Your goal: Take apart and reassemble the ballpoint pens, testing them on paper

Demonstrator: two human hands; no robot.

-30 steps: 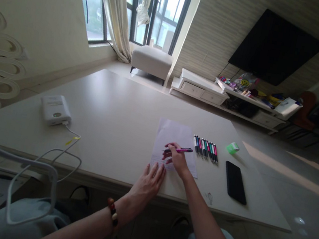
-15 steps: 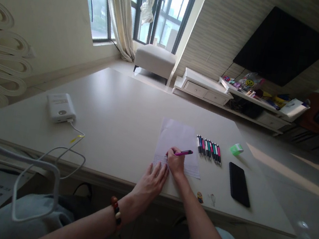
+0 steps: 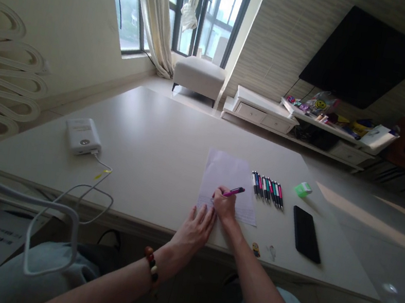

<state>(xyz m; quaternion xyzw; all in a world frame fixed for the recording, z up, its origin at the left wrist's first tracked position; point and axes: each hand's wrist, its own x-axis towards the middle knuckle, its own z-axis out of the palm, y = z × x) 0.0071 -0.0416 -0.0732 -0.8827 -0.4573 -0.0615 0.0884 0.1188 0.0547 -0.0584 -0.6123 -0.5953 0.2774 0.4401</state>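
My right hand (image 3: pixel 225 205) is closed around a magenta pen (image 3: pixel 233 192), its tip low over a white sheet of paper (image 3: pixel 223 168). Rows of small writing run along the sheet's near part; the words are too small to read. My left hand (image 3: pixel 198 225) lies flat, fingers stretched out, across the sheet's near left corner and the table edge. A beaded bracelet (image 3: pixel 151 262) circles the left wrist. Just right of the paper, several click pens (image 3: pixel 268 190) in different colours lie side by side in a row.
On the white table (image 3: pixel 157 138) a black phone (image 3: pixel 306 234) and a small green-and-white object (image 3: pixel 303 189) lie to the right. Two small stickers (image 3: pixel 256 250) are near the front edge. At left sits a white power bank (image 3: pixel 83 136) with a looping white cable (image 3: pixel 96 187).
The whole view has shifted slightly to the right. Both hands keep their places on the paper, and the magenta pen stays in the right hand, tilted a little more upward.
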